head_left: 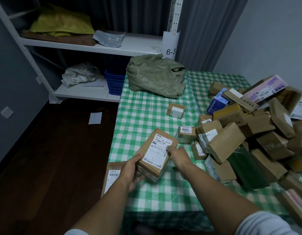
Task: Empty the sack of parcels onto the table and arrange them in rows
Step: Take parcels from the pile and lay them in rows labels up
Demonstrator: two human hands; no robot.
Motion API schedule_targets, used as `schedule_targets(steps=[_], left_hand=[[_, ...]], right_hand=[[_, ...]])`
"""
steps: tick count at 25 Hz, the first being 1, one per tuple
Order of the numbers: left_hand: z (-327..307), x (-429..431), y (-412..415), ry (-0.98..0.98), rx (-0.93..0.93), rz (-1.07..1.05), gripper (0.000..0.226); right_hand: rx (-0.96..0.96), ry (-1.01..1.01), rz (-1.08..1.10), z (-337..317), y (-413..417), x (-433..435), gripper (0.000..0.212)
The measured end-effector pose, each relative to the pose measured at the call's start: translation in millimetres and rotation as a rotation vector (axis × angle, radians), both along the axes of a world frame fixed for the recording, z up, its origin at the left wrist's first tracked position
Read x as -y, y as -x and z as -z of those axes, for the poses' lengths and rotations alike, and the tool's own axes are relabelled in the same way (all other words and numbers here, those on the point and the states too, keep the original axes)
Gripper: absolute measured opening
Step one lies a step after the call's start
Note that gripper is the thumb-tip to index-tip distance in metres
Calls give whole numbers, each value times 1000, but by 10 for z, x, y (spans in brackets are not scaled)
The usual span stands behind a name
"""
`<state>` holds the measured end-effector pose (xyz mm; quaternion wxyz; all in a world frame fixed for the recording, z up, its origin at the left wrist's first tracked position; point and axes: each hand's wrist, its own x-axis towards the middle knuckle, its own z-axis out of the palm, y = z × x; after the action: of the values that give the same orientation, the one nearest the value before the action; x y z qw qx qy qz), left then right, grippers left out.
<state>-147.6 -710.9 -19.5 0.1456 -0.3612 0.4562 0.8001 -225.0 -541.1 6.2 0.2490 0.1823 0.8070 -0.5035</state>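
Here, left hand (133, 168) and right hand (179, 156) clamp their grip on one labelled parcel (155, 152), one sack (155, 77) behind.

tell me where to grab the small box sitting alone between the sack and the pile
Probably from above, pinching two opposite side faces. The small box lies flat, label up, with bare tablecloth all round, so fingers can drop down either side. Both hands are busy now: the left hand and right hand hold a labelled parcel.

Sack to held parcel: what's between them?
Head view: bare checked tablecloth, with one small brown parcel just right of that line.
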Motion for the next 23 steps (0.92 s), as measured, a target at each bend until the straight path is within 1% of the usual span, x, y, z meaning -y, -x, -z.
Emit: schedule_targets(steps=[1,2,5,6,8,10,11,13,14,15,16,17,19,20,21,23], left_hand=[[-11,-18,-25,-26,-4,2,24],[-15,-24,-50,-45,-12,10,24],[-29,8,-125,-28,8,57,24],[-30,33,-150,-19,24,74,22],[-18,97,-210,-21,45,102,18],[-2,160,-274,-3,90,121,26],[16,188,-299,37,124,151,33],[49,240,-331,161,197,174,45],[117,297,-336,229,224,102,48],[180,364,-339,297,234,-21,46],[250,451,-334,408,241,-130,42],[311,536,-327,553,262,-171,33],[443,660,-330,854,342,-75,17],[499,679,-333,954,390,10,18],[536,675,-337,1003,427,90,24],[599,636,-345,1015,453,209,37]], right_hand=[[103,94,15,38,-71,48,49],[156,156,1,75,-138,80,48],[167,277,30,255,-264,119,46],[178,302,48,331,-287,127,52],[233,336,47,436,-331,154,72],[254,334,26,503,-368,189,88],[257,319,19,539,-384,192,93],[252,307,37,565,-391,200,91],[258,306,49,558,-398,201,86],[277,309,54,554,-402,197,82],[293,302,52,562,-401,191,79],[314,282,36,574,-411,181,78],[362,215,-23,607,-455,195,69],[381,197,-53,626,-492,218,65],[393,182,-58,649,-538,241,64],[423,180,-65,777,-588,287,73]])
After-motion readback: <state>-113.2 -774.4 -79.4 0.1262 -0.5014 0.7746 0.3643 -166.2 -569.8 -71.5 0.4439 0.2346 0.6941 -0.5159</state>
